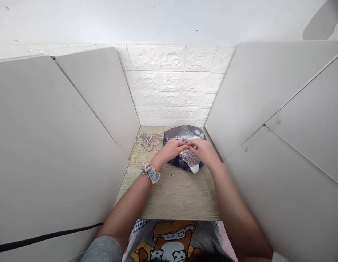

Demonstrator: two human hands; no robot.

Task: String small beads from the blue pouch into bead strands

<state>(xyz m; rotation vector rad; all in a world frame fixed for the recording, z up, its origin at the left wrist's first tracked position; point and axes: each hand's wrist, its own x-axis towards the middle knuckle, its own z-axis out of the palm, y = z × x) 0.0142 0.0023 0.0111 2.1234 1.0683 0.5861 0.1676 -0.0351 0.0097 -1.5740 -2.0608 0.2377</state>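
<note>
My left hand [174,149] and my right hand [201,150] meet fingertip to fingertip, both closed in a pinch. Whatever lies between the fingers is too small to make out. Just beneath them is a dark patterned pouch [173,162] with a silvery lining, opened wide. Small pink, purple and clear beads [190,159] are heaped inside it on a white sheet whose corner [195,169] sticks out at the front. Strands of coloured beads [148,140] lie left of the pouch. A scrunchie [152,173] and a chain bracelet circle my left wrist.
The narrow wood-grain tabletop [185,200] is hemmed in by a grey-white panel [98,91] on the left and another panel [239,91] on the right. A white brick-pattern wall [171,80] closes the back. One tiny metallic piece [172,175] lies before the pouch. A black cable [48,237] runs lower left.
</note>
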